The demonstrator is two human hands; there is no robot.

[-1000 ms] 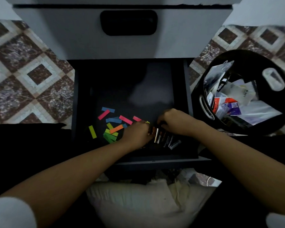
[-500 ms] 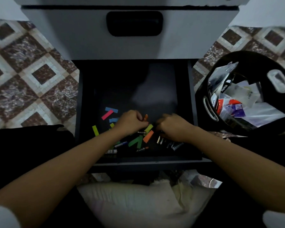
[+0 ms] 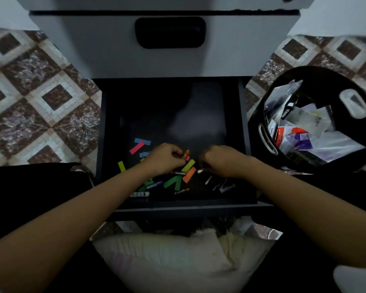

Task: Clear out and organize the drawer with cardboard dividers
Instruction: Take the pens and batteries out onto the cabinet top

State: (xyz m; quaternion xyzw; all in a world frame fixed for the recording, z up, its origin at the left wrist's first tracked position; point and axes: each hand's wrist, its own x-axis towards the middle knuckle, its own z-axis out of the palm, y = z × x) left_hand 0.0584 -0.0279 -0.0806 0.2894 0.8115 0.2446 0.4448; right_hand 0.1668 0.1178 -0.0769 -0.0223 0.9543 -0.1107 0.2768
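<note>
Mostly cleared: basket (image 3: pixel 325 78) right of the drawer (image 3: pixel 242 123) holds bagged clutter, paper strips (image 3: pixel 189 174) and small cylinders (image 3: pixel 226 188) litter its front, left hand (image 3: pixel 164 158) pinches an orange cylinder (image 3: pixel 186 153), right hand (image 3: pixel 220 160) grip curled, contents unclear; no dividers in.

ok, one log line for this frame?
phase: clearing drawer | left hand: pinches orange item | right hand: curled by batteries, grip unclear | in drawer: paper strips, batteries | basket: holds packets
</note>
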